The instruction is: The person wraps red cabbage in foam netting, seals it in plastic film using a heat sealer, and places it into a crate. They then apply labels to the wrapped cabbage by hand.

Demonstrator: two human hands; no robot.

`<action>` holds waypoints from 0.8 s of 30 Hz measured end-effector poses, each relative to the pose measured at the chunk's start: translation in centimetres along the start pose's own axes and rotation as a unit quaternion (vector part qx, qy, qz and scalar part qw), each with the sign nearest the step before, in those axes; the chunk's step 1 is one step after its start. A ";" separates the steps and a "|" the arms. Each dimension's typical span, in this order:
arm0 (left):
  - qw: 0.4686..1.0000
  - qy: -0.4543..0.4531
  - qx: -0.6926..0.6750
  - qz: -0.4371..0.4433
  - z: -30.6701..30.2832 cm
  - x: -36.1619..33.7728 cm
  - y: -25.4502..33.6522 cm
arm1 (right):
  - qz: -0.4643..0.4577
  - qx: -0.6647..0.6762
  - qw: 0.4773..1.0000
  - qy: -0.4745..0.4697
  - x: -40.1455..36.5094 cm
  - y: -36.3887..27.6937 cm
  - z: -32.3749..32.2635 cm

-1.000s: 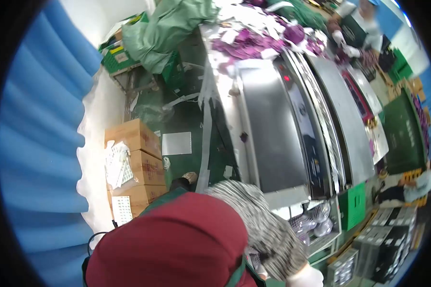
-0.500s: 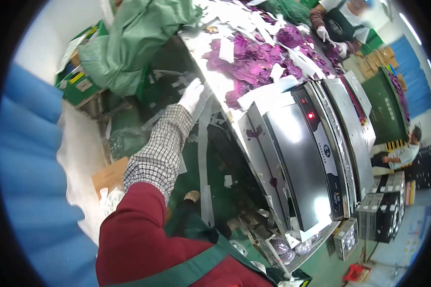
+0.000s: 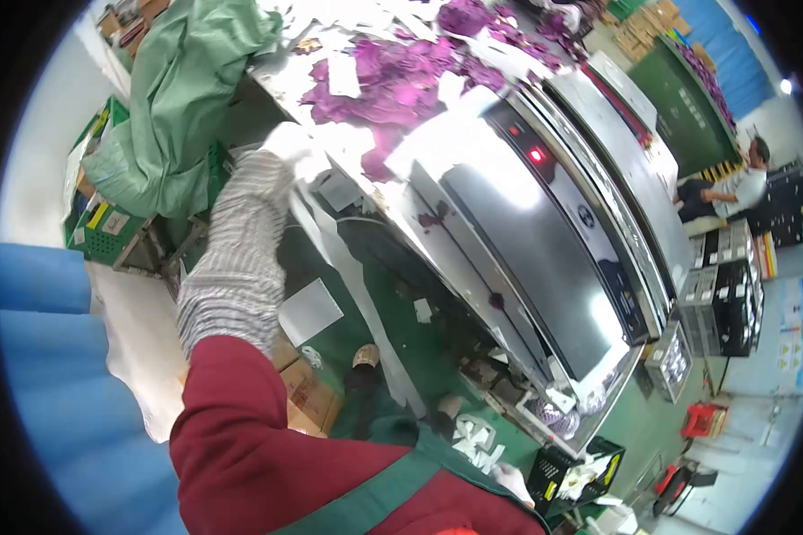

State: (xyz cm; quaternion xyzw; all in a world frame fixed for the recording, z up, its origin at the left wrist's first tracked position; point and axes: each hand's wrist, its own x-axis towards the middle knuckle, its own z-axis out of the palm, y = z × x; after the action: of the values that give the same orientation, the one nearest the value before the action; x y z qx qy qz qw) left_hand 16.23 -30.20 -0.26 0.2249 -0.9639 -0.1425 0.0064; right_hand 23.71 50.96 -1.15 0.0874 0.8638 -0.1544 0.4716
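My left hand, in a white glove, reaches to the near edge of the work table. Glare and motion blur hide its fingers, so I cannot tell whether it grips anything. A long white strip hangs below the glove and runs down toward the floor. On the table, crumpled purple leaves lie beyond the hand, with a white piece on top. Low in the view, my right hand shows as a pale shape beside my apron, its fingers hidden.
A steel machine with a red-lit display stands right of the leaves. Green sacking drapes over crates at left. Cartons, a white sheet and a black crate are on the floor. A person sits far right.
My left hand has moved up and left in the view, to the table edge. The view has shifted, bringing the floor cartons, black crate and my right hand into sight.
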 end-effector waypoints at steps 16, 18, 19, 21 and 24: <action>0.709 -0.341 -0.610 -0.092 15.2 -31.4 64.9 | -0.360 0.365 0.846 -0.145 2.9 3.7 -18.9; 0.739 -0.322 -0.592 0.000 16.8 -30.5 69.0 | -0.308 0.381 0.857 -0.163 2.9 6.8 -22.7; 0.718 -0.350 -0.600 0.035 18.5 -30.2 70.3 | -0.298 0.357 0.873 -0.146 4.0 8.7 -23.6; 0.659 -0.482 -0.574 -0.065 18.9 -29.9 72.6 | -0.279 0.308 0.902 -0.117 6.9 12.2 -23.8; 0.759 -0.414 -0.499 -0.058 23.9 -29.9 74.3 | -0.276 0.258 0.926 -0.002 9.1 14.9 -24.4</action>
State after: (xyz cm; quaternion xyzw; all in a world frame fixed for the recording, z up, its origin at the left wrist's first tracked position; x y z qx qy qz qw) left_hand 9.21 53.08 -1.02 0.1641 -0.6506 -0.6823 -0.2904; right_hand 4.00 73.52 0.79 -0.0364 0.7829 -0.4966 0.3730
